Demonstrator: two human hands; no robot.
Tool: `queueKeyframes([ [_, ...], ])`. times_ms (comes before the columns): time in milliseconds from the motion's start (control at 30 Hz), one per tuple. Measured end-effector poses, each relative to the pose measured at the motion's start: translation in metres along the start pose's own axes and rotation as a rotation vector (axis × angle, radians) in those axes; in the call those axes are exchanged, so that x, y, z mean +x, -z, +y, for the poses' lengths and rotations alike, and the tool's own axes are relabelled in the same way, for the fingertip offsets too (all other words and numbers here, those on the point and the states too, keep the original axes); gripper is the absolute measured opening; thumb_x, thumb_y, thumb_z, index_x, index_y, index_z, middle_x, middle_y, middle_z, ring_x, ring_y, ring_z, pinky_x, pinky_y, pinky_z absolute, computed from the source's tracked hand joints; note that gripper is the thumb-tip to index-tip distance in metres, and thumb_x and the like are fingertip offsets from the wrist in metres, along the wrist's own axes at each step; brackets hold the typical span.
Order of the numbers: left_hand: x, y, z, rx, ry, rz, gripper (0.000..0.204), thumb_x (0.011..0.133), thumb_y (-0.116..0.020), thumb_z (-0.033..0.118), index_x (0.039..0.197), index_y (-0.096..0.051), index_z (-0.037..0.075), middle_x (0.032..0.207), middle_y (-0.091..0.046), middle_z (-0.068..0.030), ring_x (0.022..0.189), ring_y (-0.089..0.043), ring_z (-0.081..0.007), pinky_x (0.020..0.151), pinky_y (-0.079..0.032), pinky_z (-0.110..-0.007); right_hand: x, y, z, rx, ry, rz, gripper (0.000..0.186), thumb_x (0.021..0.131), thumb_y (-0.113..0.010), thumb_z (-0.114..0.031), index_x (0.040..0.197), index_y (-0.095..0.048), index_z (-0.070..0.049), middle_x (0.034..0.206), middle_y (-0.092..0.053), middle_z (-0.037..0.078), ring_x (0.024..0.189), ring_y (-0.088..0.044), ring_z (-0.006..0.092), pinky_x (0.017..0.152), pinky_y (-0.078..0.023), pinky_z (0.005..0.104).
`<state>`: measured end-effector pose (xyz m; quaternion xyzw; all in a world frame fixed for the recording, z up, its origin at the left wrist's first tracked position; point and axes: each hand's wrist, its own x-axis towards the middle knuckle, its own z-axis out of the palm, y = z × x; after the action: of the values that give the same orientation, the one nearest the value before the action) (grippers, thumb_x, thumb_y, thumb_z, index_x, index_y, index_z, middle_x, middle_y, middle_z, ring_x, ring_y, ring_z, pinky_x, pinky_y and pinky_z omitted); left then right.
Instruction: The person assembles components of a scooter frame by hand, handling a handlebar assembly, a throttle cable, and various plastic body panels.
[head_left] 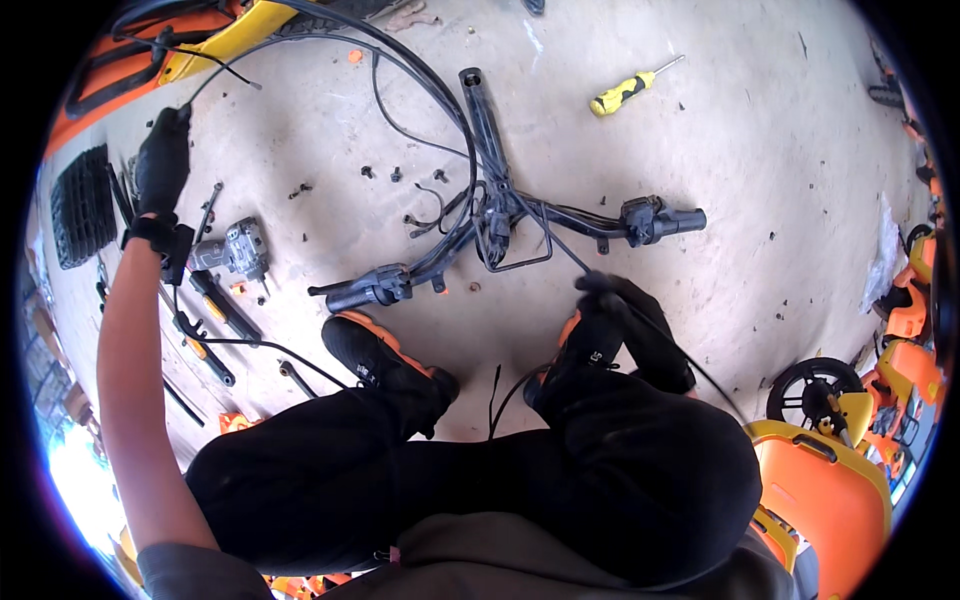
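From where I stood, the handlebar assembly (497,218) lay on the floor (740,150), midway between its far edge and the person's shoes (375,352). The gloved left hand (163,168), out toward the floor's far left corner, was closed in a fist round a thin black cable (310,36) that arched back to the assembly. The gloved right hand (612,293), beside the right knee, had its fingers drawn narrow on a second length of cable (570,252), which ran off toward the near right corner; whether both were one line, I couldn't tell. To my mind, good handling called for slow, even tension, with any loop eased past the stem (482,115) so nothing kinked or snagged. The loose screws (396,174) and the power tool (242,250), nearer the left edge, seemed best kept clear of a sweeping cable.
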<state>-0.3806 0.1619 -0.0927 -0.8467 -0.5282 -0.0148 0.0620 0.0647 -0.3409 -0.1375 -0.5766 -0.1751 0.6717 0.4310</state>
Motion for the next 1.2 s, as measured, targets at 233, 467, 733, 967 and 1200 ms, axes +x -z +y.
queueKeyframes([
  [233, -0.044, -0.014, -0.152, 0.32, -0.183, -0.071, 0.031, 0.102, -0.044, 0.024, 0.127, -0.058, 0.012, 0.103, -0.064, -0.0204, 0.095, -0.062, -0.0411, 0.083, -0.049, -0.048, 0.048, 0.012, -0.015, -0.149, 0.11, -0.292, 0.036, 0.1, -0.056, -0.015, 0.132, -0.059, 0.001, 0.116, -0.068, 0.01, 0.104, -0.065, 0.0192, 0.093, -0.051, 0.0325],
  [467, -0.043, -0.019, -0.107, 0.096, -0.128, -0.087, 0.033, 0.101, -0.049, 0.027, 0.112, -0.064, 0.0, 0.102, -0.067, -0.0251, 0.097, -0.062, -0.0445, 0.082, -0.049, -0.048, -0.017, 0.054, -0.052, 0.165, -0.335, -0.311, 0.061, 0.096, -0.061, -0.012, 0.15, -0.038, 0.0, 0.102, -0.068, 0.009, 0.087, -0.065, 0.0123, 0.071, -0.053, 0.024],
  [733, -0.004, -0.027, -0.13, 0.188, -0.146, -0.06, 0.036, 0.102, -0.051, 0.035, 0.115, -0.067, 0.006, 0.097, -0.069, -0.0227, 0.09, -0.066, -0.0417, 0.074, -0.051, -0.046, -0.018, 0.024, -0.029, -0.055, -0.217, -0.287, 0.042, 0.098, -0.059, -0.01, 0.137, -0.052, 0.002, 0.099, -0.066, 0.004, 0.086, -0.061, 0.0089, 0.075, -0.051, 0.0226],
  [967, -0.007, -0.042, -0.142, -0.046, 0.091, -0.162, 0.044, 0.102, -0.05, 0.04, 0.119, -0.065, 0.002, 0.106, -0.069, -0.026, 0.093, -0.067, -0.0421, 0.078, -0.052, -0.044, -0.007, 0.028, -0.01, -0.184, -0.108, -0.211, 0.034, 0.1, -0.057, -0.014, 0.131, -0.057, -0.002, 0.086, -0.064, 0.004, 0.072, -0.061, 0.0119, 0.066, -0.051, 0.025],
  [1200, -0.005, -0.046, -0.294, 0.61, -0.272, -0.362, 0.037, 0.099, -0.048, 0.016, 0.132, -0.059, 0.004, 0.123, -0.063, -0.0256, 0.107, -0.063, -0.0397, 0.091, -0.05, -0.044, 0.064, -0.007, -0.022, -0.324, -0.145, -0.251, 0.019, 0.101, -0.054, -0.02, 0.099, -0.061, -0.002, 0.076, -0.063, 0.006, 0.064, -0.061, 0.012, 0.054, -0.052, 0.0285],
])
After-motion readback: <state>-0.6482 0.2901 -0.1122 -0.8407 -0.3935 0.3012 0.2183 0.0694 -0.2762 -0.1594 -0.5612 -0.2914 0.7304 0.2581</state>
